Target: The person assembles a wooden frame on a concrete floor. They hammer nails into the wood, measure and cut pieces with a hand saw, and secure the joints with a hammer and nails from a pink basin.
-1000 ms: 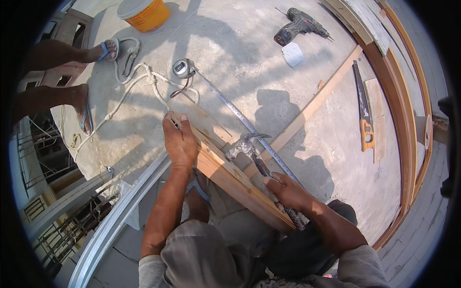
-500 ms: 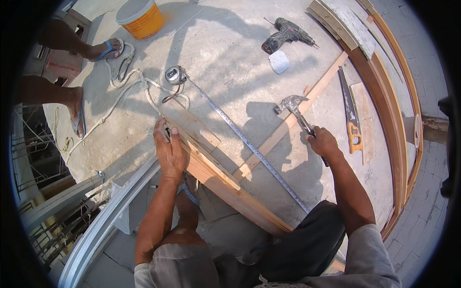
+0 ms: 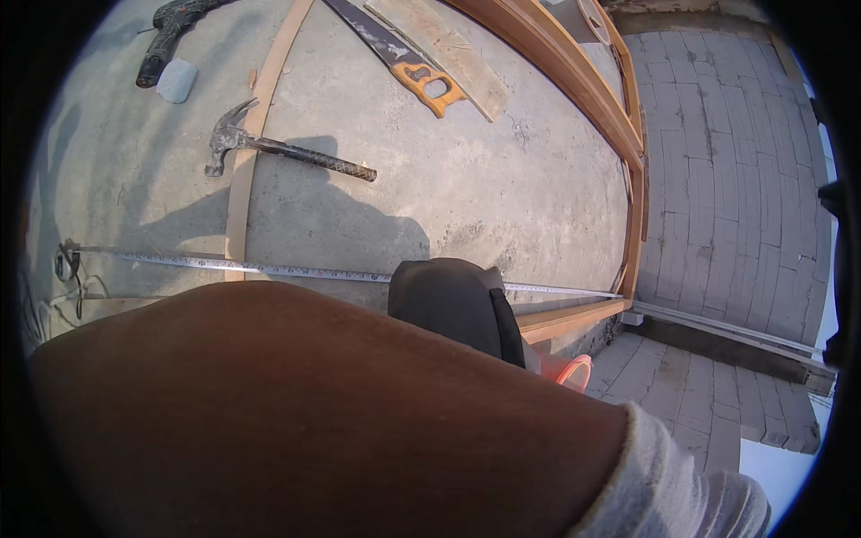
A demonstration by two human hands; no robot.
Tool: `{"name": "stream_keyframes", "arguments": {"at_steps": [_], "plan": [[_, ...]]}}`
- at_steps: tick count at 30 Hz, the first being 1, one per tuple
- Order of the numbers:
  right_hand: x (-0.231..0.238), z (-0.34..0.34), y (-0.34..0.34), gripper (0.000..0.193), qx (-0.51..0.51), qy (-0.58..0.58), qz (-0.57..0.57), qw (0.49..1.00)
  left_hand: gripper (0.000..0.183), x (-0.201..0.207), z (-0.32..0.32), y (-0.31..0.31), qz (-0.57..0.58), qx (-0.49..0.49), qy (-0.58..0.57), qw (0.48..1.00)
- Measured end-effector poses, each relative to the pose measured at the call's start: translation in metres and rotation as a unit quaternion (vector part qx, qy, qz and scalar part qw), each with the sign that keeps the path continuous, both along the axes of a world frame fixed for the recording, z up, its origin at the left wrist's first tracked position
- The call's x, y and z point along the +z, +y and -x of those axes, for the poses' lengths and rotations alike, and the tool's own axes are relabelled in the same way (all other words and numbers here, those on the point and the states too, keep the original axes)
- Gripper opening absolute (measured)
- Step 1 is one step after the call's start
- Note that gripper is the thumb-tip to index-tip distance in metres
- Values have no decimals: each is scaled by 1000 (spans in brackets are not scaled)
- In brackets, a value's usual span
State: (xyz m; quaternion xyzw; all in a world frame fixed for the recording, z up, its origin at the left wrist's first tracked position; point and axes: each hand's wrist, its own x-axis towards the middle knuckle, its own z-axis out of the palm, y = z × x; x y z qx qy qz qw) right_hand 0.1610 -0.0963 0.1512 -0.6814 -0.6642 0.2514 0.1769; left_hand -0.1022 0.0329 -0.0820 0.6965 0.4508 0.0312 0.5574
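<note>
Neither of my hands shows. A bare arm [image 3: 314, 403], with a grey sleeve [image 3: 668, 475] at its right end, fills the lower part of the head view very close up; it looks like my right arm, its hand out of sight. Beyond it a claw hammer [image 3: 296, 154] lies untouched, its head over a long wooden strip [image 3: 285, 36] and its dark handle pointing right. An extended tape measure blade [image 3: 314, 271] runs across the floor, passing behind my dark-trousered knee [image 3: 444, 300]. My left hand and the timber it touched are out of view or hidden.
A handsaw [image 3: 404, 67] with an orange-yellow handle lies beside a board [image 3: 448, 49]. A drill [image 3: 166, 40] and a pale block [image 3: 177, 81] sit far left. A large brown wooden frame [image 3: 574, 81] stands on the right, before a grey block wall [image 3: 726, 161]. A reddish container [image 3: 574, 372] is near my knee.
My right hand has let go of the hammer, which now lies on the strip. The view has swung right, and the arm has come up close, covering the lower part.
</note>
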Motion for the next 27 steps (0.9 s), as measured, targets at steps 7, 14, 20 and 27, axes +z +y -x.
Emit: {"name": "stream_keyframes", "arguments": {"at_steps": [7,14,20,27], "plan": [[-45,10,-14,19,-175,154,169,958,42,16,-15,-57,-174,-103,112,973],[-99,106,-141,34,-370,301,213,853,57,28,-29,-55,-146,-60,166,973],[-103,156,-159,30,-294,259,249,886,54,16,-19,-58,-130,-40,155,979],[-125,166,-150,31,-190,191,173,947,51,25,-26,-55,-124,-71,236,961]]}}
